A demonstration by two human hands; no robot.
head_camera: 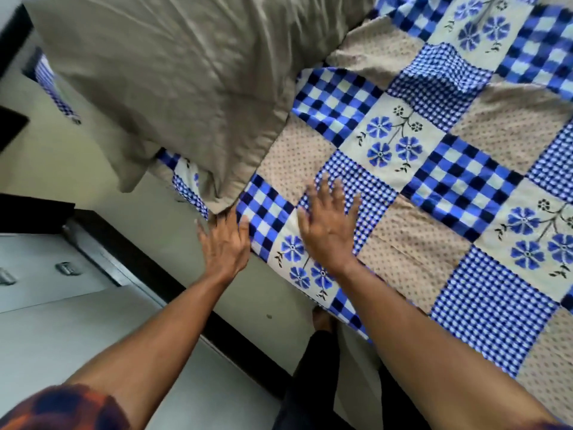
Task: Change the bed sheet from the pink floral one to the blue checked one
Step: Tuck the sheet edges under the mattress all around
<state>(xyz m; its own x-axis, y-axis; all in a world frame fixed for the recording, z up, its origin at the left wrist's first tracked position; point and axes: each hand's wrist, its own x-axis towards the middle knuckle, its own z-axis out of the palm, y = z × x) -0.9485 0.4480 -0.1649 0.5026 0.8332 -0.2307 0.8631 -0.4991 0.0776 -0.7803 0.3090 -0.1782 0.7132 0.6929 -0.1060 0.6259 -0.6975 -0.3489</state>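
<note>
- The blue checked patchwork bed sheet [434, 187], with squares of blue-and-white check, blue flowers on cream and dotted beige, lies spread over the bed. It fills the right and centre of the view.
- Its near edge hangs over the side of the bed, just beside the person's leg.
- The sheet shows soft creases toward the upper right; around the hands it lies fairly flat.
- A large grey-beige fabric pillow [173, 82] rests on the sheet at the upper left. Its lower corner reaches the bed's edge.
- The right hand [328, 228] lies palm down on the sheet, its fingers straight and fanned apart. It rests across a small-check square and a flower square.
- The left hand [224, 246] is at the bed's edge, fingers stretched forward toward the pillow's lower corner and thumb out against a bold checked square. The fingertips are blurred, so I cannot tell whether they touch the pillow.
- The two hands are near each other but apart, with a strip of checked sheet between them.
- Both forearms are bare; a dark orange patterned sleeve [68, 408] shows at the lower left.
- A bare foot [322, 318] and a dark trouser leg [310, 383] stand on the pale floor [93, 156] beside the bed.
- A white drawer unit [46, 290] with small metal handles [66, 268] sits at the left, well apart from the bed.
</note>
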